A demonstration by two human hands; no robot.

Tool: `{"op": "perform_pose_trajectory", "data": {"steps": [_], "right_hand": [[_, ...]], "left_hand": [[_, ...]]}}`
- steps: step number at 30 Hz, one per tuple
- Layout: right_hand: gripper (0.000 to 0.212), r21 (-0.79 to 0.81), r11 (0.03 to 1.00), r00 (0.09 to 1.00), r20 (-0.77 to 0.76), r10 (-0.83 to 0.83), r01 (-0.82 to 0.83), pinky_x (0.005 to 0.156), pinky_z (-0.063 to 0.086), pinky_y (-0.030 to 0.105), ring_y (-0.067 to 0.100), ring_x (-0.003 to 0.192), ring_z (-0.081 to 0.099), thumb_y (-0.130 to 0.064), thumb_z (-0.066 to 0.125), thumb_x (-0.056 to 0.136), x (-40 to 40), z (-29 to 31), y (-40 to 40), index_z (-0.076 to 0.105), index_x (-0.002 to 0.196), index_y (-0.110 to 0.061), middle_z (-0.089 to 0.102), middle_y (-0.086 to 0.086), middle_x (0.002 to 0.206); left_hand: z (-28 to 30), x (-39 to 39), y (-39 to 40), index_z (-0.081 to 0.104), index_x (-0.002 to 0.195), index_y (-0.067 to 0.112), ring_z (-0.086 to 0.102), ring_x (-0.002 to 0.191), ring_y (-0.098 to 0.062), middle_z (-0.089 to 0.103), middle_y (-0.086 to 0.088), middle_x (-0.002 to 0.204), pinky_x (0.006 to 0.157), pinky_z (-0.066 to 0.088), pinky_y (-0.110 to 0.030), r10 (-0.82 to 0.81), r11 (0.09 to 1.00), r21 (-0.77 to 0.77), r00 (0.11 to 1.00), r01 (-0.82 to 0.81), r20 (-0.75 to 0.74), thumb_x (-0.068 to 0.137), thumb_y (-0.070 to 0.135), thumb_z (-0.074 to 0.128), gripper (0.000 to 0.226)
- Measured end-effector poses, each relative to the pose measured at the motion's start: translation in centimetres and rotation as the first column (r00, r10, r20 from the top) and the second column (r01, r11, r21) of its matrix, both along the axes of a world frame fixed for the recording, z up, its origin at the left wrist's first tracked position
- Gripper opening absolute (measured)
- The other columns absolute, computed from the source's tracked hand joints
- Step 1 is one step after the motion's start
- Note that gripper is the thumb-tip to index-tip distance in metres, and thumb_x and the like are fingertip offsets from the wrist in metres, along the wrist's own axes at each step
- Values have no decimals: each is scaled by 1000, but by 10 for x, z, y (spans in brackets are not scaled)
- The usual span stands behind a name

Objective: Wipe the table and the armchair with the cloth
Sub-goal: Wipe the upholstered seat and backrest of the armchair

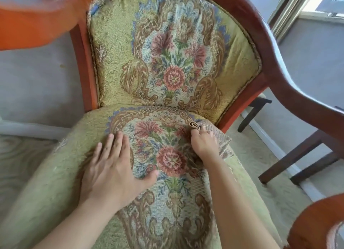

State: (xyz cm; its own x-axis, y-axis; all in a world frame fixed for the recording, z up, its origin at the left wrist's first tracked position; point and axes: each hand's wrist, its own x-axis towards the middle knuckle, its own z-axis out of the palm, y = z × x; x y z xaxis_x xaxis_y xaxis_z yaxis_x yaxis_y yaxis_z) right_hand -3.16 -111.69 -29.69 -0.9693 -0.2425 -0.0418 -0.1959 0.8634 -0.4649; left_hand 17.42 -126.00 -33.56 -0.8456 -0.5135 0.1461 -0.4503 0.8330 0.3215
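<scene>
Right hand (203, 141) bunches woven cloth (214, 133) at centre-right; soft, light, grip the wad. Left hand (113, 166) flat, fingers straight, on armchair seat (55, 174).

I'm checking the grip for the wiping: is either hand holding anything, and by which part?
The right hand grips the cloth at its bunched, folded end, on the seat. The left hand lies flat there, holding nothing.
</scene>
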Motion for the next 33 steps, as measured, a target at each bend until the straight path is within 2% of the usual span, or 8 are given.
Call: {"op": "perform_pose_trajectory", "data": {"steps": [4, 12, 22, 25, 27, 29, 31, 33], "right_hand": [[59, 134, 965, 974, -17, 228, -224, 124, 2, 43, 23, 153, 5, -37, 20, 102, -7, -1, -29, 24, 156, -12, 12, 3, 167], [56, 197, 829, 842, -26, 538, -524, 121, -1, 38, 17, 153, 6, -42, 20, 101, 14, -4, -85, 17, 156, -36, 12, -8, 166], [46, 81, 731, 734, 14, 679, -677, 121, -7, 26, -4, 149, -5, -37, 26, 107, 97, 3, 3, 22, 152, -48, 8, -23, 162], [43, 11, 735, 735, 40, 677, -678, 113, -13, 11, -20, 141, -7, -37, 26, 108, 124, 13, 31, 24, 147, -56, 6, -43, 153], [42, -21, 758, 756, 64, 652, -652, 111, -13, 8, -26, 137, -4, -39, 25, 108, 140, 18, 49, 25, 147, -56, 7, -50, 147], [41, -47, 858, 853, 94, 513, -511, 116, -3, 14, -16, 142, 14, -47, 26, 106, 150, 22, 62, 40, 144, -49, 23, -46, 146], [44, -166, 970, 955, 212, 210, -177, 119, 27, 38, 16, 130, 50, -53, 34, 102, 147, 29, 71, 62, 125, -29, 57, -12, 139], [42, -319, 934, 950, 307, -57, 159, 98, 50, 46, 27, 104, 66, -48, 44, 99, 137, 45, 76, 64, 116, -16, 71, 10, 115]], "left_hand": [[-3, -1, 2, -24, 152, 12, -23, 151, -20, -28, -5, 161, 126, -7, -40, 10, 1000, -16, 1000, -10, -7, 64, 98, -4, 125], [-4, -5, 1, -13, 158, 13, -18, 153, -20, -20, -3, 165, 119, -4, -65, 38, 999, -36, 998, -36, 47, 65, 96, -2, 125], [-2, -4, -3, -7, 159, 10, -20, 153, -20, -16, -6, 167, 115, -4, -71, -2, 1000, -1, 999, 2, 38, 63, 98, 10, 132], [-3, -3, -4, -5, 159, 9, -17, 154, -22, -14, -8, 167, 115, -3, -73, -14, 1000, -3, 1000, 14, 24, 62, 100, 10, 134], [-4, -3, -5, -6, 159, 9, -15, 154, -25, -15, -9, 167, 113, -2, -74, -20, 1000, -4, 999, 20, 27, 62, 99, 6, 133], [-4, -4, -7, -6, 159, 9, -15, 154, -29, -17, -11, 166, 113, -1, -75, -30, 1000, 6, 999, 30, 35, 63, 98, 4, 132], [-5, -4, -6, -6, 159, 11, -17, 152, -36, -18, -10, 165, 112, -3, -75, -35, 999, 23, 999, 34, 37, 63, 99, 2, 131], [-6, -5, -6, -7, 159, 14, -20, 150, -42, -19, -8, 165, 110, -8, -76, -23, 999, 34, 999, 21, 36, 61, 101, -1, 132]]}}
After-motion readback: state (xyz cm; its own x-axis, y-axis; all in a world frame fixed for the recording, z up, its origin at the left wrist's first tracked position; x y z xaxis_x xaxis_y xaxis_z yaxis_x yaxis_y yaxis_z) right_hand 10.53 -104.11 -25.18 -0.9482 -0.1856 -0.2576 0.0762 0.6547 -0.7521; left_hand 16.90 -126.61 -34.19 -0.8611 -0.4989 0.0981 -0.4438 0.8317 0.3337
